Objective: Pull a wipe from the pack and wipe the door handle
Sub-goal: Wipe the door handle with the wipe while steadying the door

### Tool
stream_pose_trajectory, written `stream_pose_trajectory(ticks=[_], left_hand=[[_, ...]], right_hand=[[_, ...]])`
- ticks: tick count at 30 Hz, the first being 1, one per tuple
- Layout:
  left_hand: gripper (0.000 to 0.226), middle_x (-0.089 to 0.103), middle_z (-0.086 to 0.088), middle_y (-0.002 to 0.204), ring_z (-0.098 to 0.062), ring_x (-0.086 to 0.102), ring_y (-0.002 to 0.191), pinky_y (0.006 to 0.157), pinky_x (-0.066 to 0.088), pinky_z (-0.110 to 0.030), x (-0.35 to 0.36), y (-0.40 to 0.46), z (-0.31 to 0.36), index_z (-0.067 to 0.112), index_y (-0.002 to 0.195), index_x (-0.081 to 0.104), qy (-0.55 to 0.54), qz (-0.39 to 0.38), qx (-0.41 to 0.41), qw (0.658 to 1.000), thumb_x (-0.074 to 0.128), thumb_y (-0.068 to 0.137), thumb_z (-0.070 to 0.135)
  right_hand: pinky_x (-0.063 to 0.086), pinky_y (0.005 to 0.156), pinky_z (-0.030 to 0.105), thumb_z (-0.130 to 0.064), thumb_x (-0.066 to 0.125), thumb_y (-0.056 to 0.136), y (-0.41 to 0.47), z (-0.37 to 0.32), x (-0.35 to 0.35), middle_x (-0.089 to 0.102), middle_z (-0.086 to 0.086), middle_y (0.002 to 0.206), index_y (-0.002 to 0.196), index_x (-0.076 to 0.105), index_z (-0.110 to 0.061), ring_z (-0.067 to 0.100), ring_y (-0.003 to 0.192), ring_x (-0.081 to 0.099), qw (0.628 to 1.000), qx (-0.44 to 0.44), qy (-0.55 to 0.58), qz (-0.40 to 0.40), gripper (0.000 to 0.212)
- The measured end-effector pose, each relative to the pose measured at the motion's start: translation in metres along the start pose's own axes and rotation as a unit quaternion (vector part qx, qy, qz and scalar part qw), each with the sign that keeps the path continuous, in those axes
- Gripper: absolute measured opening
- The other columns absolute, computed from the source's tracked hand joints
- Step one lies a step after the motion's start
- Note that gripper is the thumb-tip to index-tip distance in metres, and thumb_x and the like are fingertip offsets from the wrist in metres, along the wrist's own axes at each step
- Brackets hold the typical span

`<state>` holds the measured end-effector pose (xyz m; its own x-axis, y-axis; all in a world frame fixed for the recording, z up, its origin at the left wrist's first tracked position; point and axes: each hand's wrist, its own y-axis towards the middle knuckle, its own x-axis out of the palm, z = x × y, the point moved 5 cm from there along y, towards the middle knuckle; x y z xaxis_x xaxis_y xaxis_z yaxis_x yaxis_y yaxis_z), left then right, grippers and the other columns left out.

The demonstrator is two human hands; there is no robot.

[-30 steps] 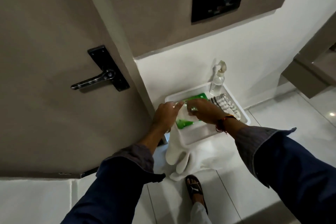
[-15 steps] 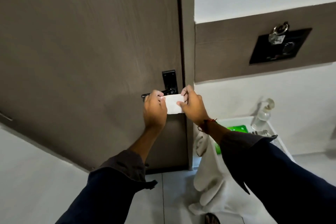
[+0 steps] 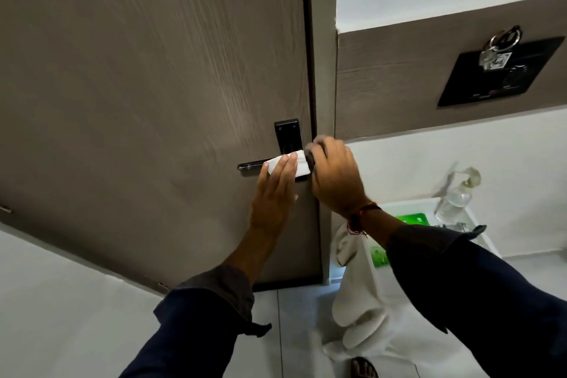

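Pressing white folded wipe on black metal door handle: flat, open left hand, right hand gripping wipe's end at the grey wooden door's edge.

White wipe draped over black door handle; green pack apparently in tray.

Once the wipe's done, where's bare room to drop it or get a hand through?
Free: the floor tiles between the door's bottom edge and the hanging white towel. Crowded: the white tray holds the green wipe pack and spray bottle. At the door handle, both hands press the wipe, so there's no gap.
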<state>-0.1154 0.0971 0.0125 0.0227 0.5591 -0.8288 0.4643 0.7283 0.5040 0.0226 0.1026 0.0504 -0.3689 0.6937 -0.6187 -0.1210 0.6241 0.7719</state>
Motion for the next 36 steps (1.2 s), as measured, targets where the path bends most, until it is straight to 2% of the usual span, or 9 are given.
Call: stream_pose_trajectory(ticks=[3, 6, 11, 13, 16, 24, 28, 32, 36], left_hand=[[0.074, 0.041, -0.008, 0.163, -0.025, 0.035, 0.153, 0.126, 0.027, -0.052, 0.005, -0.006, -0.016, 0.007, 0.155, 0.042, 0.000, -0.006, 0.039, 0.999, 0.072, 0.089, 0.019], [0.073, 0.037, -0.006, 0.165, -0.024, 0.034, 0.154, 0.125, 0.031, -0.053, 0.006, -0.017, -0.039, 0.009, 0.157, 0.039, 0.026, -0.015, 0.065, 0.997, 0.069, 0.091, 0.022], [0.078, 0.031, -0.008, 0.168, -0.025, 0.029, 0.156, 0.127, 0.022, -0.052, 0.007, -0.003, -0.024, 0.010, 0.160, 0.032, 0.047, -0.025, 0.066, 0.996, 0.066, 0.094, 0.031], [0.077, 0.026, -0.006, 0.170, -0.024, 0.025, 0.157, 0.127, 0.016, -0.051, 0.009, 0.004, -0.016, 0.011, 0.162, 0.027, 0.044, -0.031, 0.068, 0.996, 0.063, 0.096, 0.028], [0.071, 0.031, -0.004, 0.168, -0.021, 0.030, 0.155, 0.126, 0.024, -0.051, 0.008, -0.004, -0.031, 0.013, 0.160, 0.034, 0.045, -0.020, 0.072, 0.996, 0.064, 0.096, 0.020], [0.074, 0.034, -0.004, 0.167, -0.021, 0.032, 0.155, 0.126, 0.026, -0.050, 0.017, 0.005, -0.007, 0.012, 0.158, 0.037, 0.023, 0.024, 0.050, 0.998, 0.066, 0.089, 0.008], [0.089, 0.022, -0.006, 0.171, -0.022, 0.015, 0.159, 0.128, 0.011, -0.053, 0.032, -0.009, -0.028, 0.013, 0.163, 0.021, 0.030, -0.040, 0.042, 0.998, 0.070, 0.090, 0.026], [0.088, 0.029, -0.011, 0.168, -0.027, 0.028, 0.156, 0.125, 0.024, -0.060, 0.031, -0.034, -0.052, 0.009, 0.160, 0.031, 0.025, -0.020, -0.052, 0.998, 0.069, 0.091, 0.049], [0.086, 0.023, -0.017, 0.170, -0.031, 0.018, 0.159, 0.127, 0.020, -0.061, 0.029, -0.031, -0.030, 0.005, 0.161, 0.025, -0.041, -0.025, -0.201, 0.978, 0.044, 0.101, 0.063]], right_hand=[[0.047, 0.118, 0.049, -0.017, 0.050, 0.107, 0.001, 0.009, -0.006, 0.057, 0.022, 0.154, 0.146, 0.061, 0.003, 0.035, 0.143, 0.056, 0.996, -0.072, -0.055, 0.011, 0.044], [0.028, 0.131, 0.052, -0.007, 0.039, 0.105, 0.004, 0.022, -0.013, 0.032, 0.018, 0.172, 0.162, 0.039, 0.001, 0.030, 0.162, 0.031, 0.989, -0.091, -0.107, -0.040, 0.057], [0.021, 0.133, 0.051, -0.014, 0.009, 0.107, 0.007, 0.027, -0.018, 0.028, 0.016, 0.174, 0.164, 0.033, -0.001, 0.030, 0.163, 0.027, 0.980, -0.098, -0.150, -0.088, 0.063], [0.022, 0.133, 0.051, -0.009, 0.020, 0.105, 0.010, 0.024, -0.020, 0.026, 0.017, 0.175, 0.165, 0.032, 0.000, 0.030, 0.164, 0.026, 0.977, -0.103, -0.164, -0.089, 0.062], [0.023, 0.133, 0.052, -0.010, 0.044, 0.098, 0.024, 0.024, -0.030, 0.023, 0.018, 0.175, 0.165, 0.029, 0.001, 0.032, 0.164, 0.024, 0.976, -0.111, -0.168, -0.083, 0.070], [0.021, 0.133, 0.053, -0.021, 0.052, 0.096, 0.052, 0.023, -0.045, 0.016, 0.017, 0.177, 0.167, 0.022, 0.001, 0.031, 0.165, 0.018, 0.972, -0.106, -0.194, -0.077, 0.080], [0.020, 0.134, 0.053, -0.024, 0.052, 0.098, 0.052, 0.024, -0.045, 0.014, 0.016, 0.178, 0.168, 0.021, 0.000, 0.030, 0.166, 0.017, 0.969, -0.110, -0.204, -0.087, 0.080], [0.019, 0.134, 0.052, -0.030, 0.044, 0.102, 0.053, 0.027, -0.048, 0.014, 0.015, 0.178, 0.168, 0.019, -0.001, 0.029, 0.166, 0.017, 0.965, -0.127, -0.215, -0.085, 0.076], [0.019, 0.134, 0.053, -0.030, 0.046, 0.101, 0.052, 0.028, -0.048, 0.009, 0.015, 0.179, 0.169, 0.015, -0.001, 0.030, 0.166, 0.014, 0.961, -0.137, -0.223, -0.094, 0.080]])
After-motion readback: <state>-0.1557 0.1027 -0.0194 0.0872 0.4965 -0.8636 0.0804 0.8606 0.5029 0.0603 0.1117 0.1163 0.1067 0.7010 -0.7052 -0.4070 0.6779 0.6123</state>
